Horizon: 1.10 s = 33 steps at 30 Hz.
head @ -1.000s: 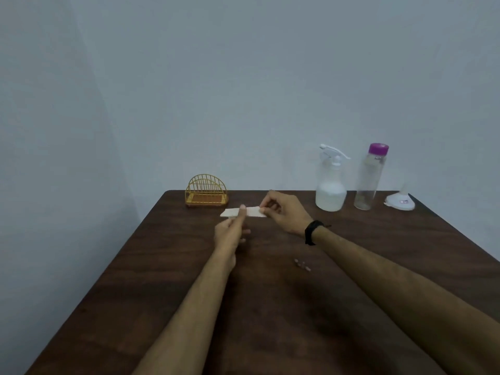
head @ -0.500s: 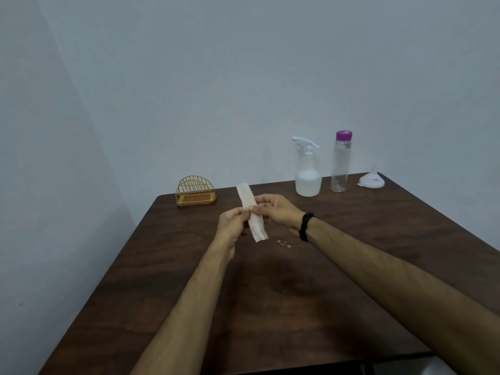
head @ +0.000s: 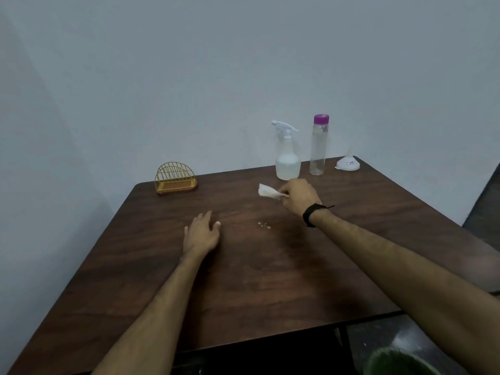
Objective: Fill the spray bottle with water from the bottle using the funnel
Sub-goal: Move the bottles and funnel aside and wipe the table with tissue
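Note:
A white spray bottle (head: 287,158) with liquid in its base stands at the back of the dark wooden table (head: 243,280). Right of it stands a clear bottle (head: 318,146) with a purple cap on, holding a little water. A white funnel (head: 348,163) lies mouth-down near the back right corner. My right hand (head: 299,196) pinches a folded white tissue (head: 267,191) just in front of the spray bottle. My left hand (head: 201,232) rests flat on the table with fingers spread, holding nothing.
A yellow wire holder (head: 175,178) sits at the back left of the table. A few small water drops (head: 263,225) lie mid-table between my hands. Walls close in behind and to the left. Floor shows past the table's right edge.
My left hand has let go of the tissue and dropped flat onto the table. My right hand carried the tissue back and to the right, toward the spray bottle.

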{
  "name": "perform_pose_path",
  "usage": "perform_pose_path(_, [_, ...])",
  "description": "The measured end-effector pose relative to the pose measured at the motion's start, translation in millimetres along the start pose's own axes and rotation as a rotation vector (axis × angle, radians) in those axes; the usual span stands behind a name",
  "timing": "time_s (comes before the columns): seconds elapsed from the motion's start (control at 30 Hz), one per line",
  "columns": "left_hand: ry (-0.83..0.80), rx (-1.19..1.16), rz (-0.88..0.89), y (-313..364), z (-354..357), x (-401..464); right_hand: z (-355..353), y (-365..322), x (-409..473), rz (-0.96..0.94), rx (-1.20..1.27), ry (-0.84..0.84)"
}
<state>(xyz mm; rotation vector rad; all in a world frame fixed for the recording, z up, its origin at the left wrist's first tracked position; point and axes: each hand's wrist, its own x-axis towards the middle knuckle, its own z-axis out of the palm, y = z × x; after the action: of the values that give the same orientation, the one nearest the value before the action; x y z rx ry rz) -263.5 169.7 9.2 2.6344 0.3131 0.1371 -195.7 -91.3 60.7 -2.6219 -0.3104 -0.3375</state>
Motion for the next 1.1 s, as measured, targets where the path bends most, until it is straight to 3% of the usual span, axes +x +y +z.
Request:
perform_pose_path(0.1, [-0.051, 0.225, 0.032, -7, 11, -1, 15, -3, 1, 0.057, -0.005, -0.09])
perform_pose_path(0.3, [-0.121, 0.311, 0.048, -19, 5, 4, 37, -14, 4, 0.039, 0.046, -0.234])
perform_pose_path(0.6, [-0.087, 0.324, 0.052, -23, 11, 8, 41, -15, 0, -0.318, 0.003, -0.44])
perform_pose_path(0.67, [-0.085, 0.326, 0.054, -23, 12, 9, 35, -10, -3, -0.288, 0.135, -0.501])
perform_pose_path(0.73, [-0.084, 0.325, 0.059, -24, 12, 9, 26, -8, -3, -0.137, 0.375, -0.531])
perform_pose_path(0.83, [-0.084, 0.325, 0.066, -24, 11, 9, 16, -6, -2, 0.13, 0.88, -0.47])
perform_pose_path(0.9, [-0.081, 0.324, 0.069, -24, 11, 8, 15, -4, 1, 0.236, 1.04, -0.445])
perform_pose_path(0.97, [-0.077, 0.319, 0.071, -24, 11, 8, 17, -1, 2, 0.247, 0.899, -0.438])
perform_pose_path(1.1, [-0.084, 0.321, 0.069, -23, 10, 7, 25, 9, -1, 0.017, 0.293, -0.313])
